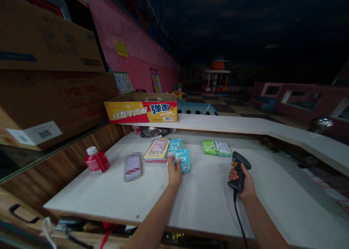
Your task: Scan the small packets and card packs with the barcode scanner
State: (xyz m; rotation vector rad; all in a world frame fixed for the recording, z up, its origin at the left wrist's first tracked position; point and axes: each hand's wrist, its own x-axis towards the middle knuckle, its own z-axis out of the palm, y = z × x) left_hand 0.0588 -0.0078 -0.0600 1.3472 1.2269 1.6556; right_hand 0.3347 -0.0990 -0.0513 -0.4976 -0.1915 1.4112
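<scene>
My left hand grips a light blue packet by its left side, low over the white table. Behind it lies another blue packet, beside a small stack of yellow and pink booklets or packs. In my right hand is a black barcode scanner, held by its handle with the cord hanging down toward me. Beyond the space between my hands, green and white packets lie on the table. What is printed on the packets is too small to read.
A red bottle with a white cap and a blurred-out flat item are on the left of the tabletop. A yellow-red carton sits on the raised ledge. Large cardboard boxes are stacked at far left.
</scene>
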